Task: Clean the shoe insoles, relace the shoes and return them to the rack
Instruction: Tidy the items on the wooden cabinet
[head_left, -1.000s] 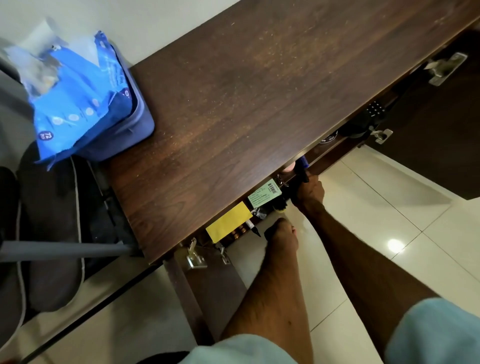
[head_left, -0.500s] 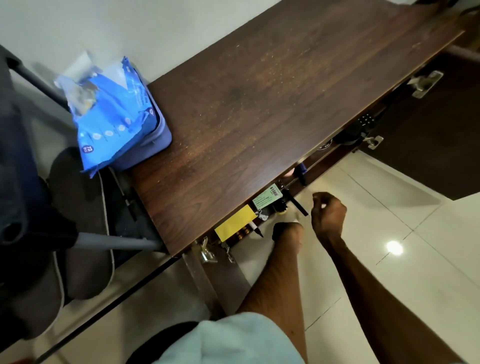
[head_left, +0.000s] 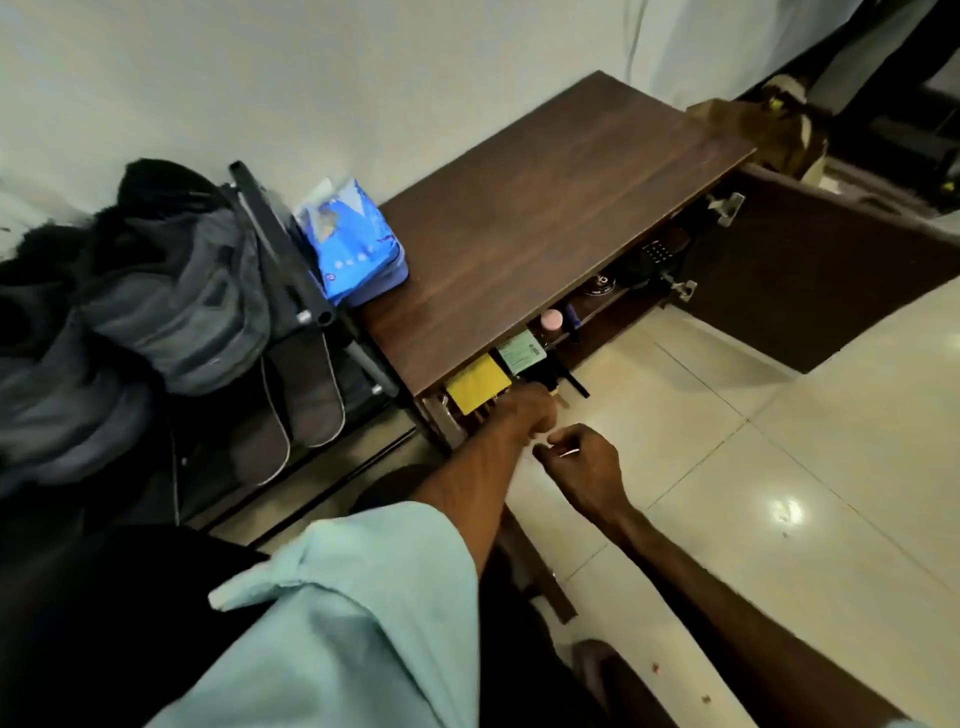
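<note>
Dark-wood cabinet (head_left: 545, 218), door open. Left hand (head_left: 524, 415) at its shelf edge beside yellow box (head_left: 475, 383); grip hidden. Right hand (head_left: 579, 457) just beside it, fingers curled, contents unclear. Grey shoes (head_left: 176, 301) on rack (head_left: 280, 244), well left of both hands.

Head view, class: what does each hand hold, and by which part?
Cannot be told: left hand reaches into the cabinet, fingers hidden; right hand curled, contents blurred.

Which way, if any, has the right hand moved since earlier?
Yes. The right hand drew back from the open cabinet toward the person, now over the floor.
</note>
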